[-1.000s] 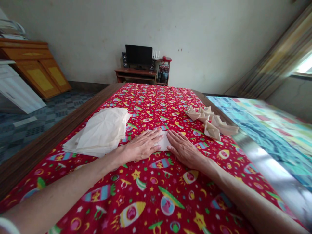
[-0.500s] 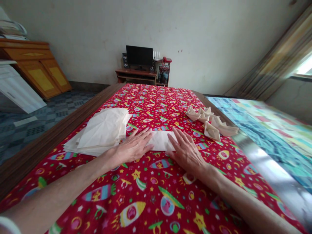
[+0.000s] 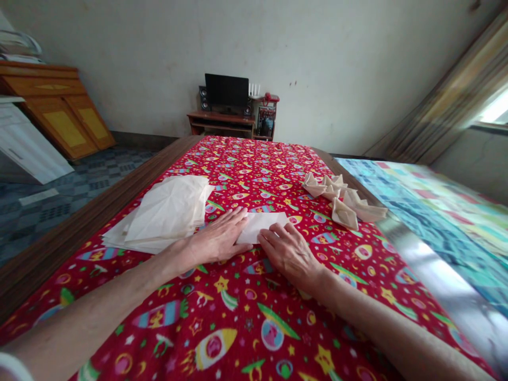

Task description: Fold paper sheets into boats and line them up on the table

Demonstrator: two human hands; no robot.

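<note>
A folded strip of white paper [image 3: 260,222] lies on the red patterned cloth [image 3: 254,169] between my hands. My left hand [image 3: 222,236] rests flat over the strip's left end, fingers stretched out. At the strip's near right part is my right hand [image 3: 289,251], its fingers bent and drawn together; whether they pinch the paper edge is hard to see. A stack of off-white sheets [image 3: 169,209] sits left of my left hand. To the right stand several folded paper boat-like shapes [image 3: 344,213].
Dark wood [image 3: 138,172] borders the cloth on the left. A bed with a blue patterned cover [image 3: 420,211] is at the right. Beyond the table's far end, a monitor [image 3: 227,91] stands on a small desk. A wooden cabinet [image 3: 63,114] is at the left.
My right hand has moved left and toward me along the strip, and its fingers have curled. More of the strip's right end shows. My left hand stays nearly in place.
</note>
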